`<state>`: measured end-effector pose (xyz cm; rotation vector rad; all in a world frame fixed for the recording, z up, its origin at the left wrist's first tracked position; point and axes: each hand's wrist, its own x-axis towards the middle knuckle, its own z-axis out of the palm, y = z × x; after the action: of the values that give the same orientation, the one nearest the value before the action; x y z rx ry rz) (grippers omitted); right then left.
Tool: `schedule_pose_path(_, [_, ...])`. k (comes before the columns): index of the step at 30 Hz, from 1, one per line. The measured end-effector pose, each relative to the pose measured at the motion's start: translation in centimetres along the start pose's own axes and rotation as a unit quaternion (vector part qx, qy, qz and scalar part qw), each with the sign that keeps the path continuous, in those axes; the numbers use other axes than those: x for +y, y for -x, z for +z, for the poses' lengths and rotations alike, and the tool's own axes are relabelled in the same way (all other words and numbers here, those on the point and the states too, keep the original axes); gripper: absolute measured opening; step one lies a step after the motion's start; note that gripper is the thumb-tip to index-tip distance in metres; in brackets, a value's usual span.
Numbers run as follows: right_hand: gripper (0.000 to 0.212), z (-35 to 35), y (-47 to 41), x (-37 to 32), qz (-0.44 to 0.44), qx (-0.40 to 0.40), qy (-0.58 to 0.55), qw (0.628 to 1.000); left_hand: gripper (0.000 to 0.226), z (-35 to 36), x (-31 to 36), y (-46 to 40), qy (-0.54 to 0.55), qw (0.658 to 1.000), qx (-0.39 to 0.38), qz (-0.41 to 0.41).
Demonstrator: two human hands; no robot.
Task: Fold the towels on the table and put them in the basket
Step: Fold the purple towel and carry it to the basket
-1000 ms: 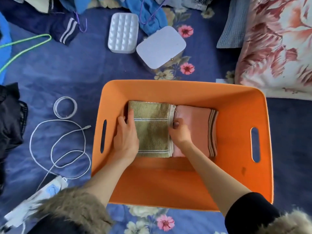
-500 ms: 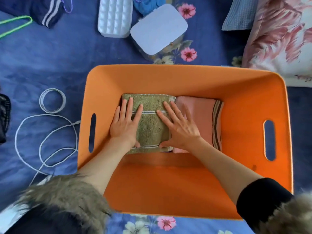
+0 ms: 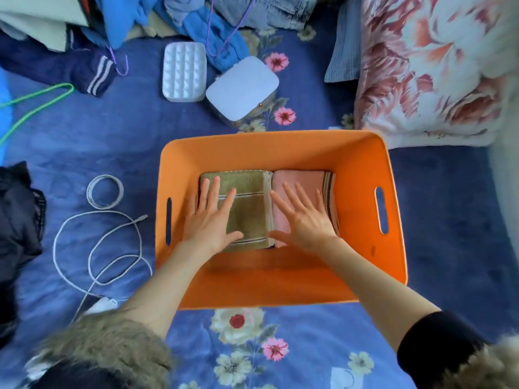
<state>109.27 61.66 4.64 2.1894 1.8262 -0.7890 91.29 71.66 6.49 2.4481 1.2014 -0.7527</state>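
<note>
An orange basket (image 3: 362,153) with slot handles sits on a blue floral cloth. Two folded towels lie side by side on its floor. The olive-green towel (image 3: 250,211) with pale stripes is on the left, the pink towel (image 3: 297,179) with brown stripes on the right. My left hand (image 3: 210,220) lies flat with spread fingers on the left part of the green towel. My right hand (image 3: 302,217) lies flat and spread on the pink towel, thumb at the seam between the two. Neither hand grips anything.
Beyond the basket stand a white bumpy case (image 3: 184,73) and a pale lidded box (image 3: 243,87). A white cable (image 3: 97,248) and a coiled band (image 3: 105,192) lie left. Clothes (image 3: 213,32) pile at the back, dark fabric (image 3: 16,217) far left, a floral pillow (image 3: 432,68) at right.
My right hand slid from the green towel's right edge onto the pink towel. My left hand flattened from gripping the green towel's edge and now rests spread on it.
</note>
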Motion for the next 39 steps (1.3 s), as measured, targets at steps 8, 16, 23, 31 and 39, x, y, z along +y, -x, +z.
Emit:
schedule_pose_path(8, [0.068,-7.6,12.9,-1.4,0.105,0.137,-0.075,0.982,0.076,-6.3,4.2,9.0,0.088,0.984,0.095,0.122])
schedule_pose_path(16, [0.066,-8.9,29.6,-3.0,0.330,0.257,-0.111,0.902,0.071,-11.2,11.0,16.2,0.073,0.931,0.148,0.327])
schedule_pose_path(23, [0.065,-3.7,43.4,-10.1,0.534,0.324,-0.185,0.759,0.090,-9.7,17.5,24.8,-0.011,0.848,0.121,0.516])
schedule_pose_path(31, [0.064,2.6,57.0,-21.9,0.699,0.356,-0.219,0.580,0.090,-5.4,22.8,38.2,-0.093,0.705,0.074,0.699])
schedule_pose_path(39, [0.061,8.7,65.3,-40.6,0.810,0.338,-0.232,0.418,0.087,2.7,19.9,53.6,-0.141,0.540,0.022,0.829])
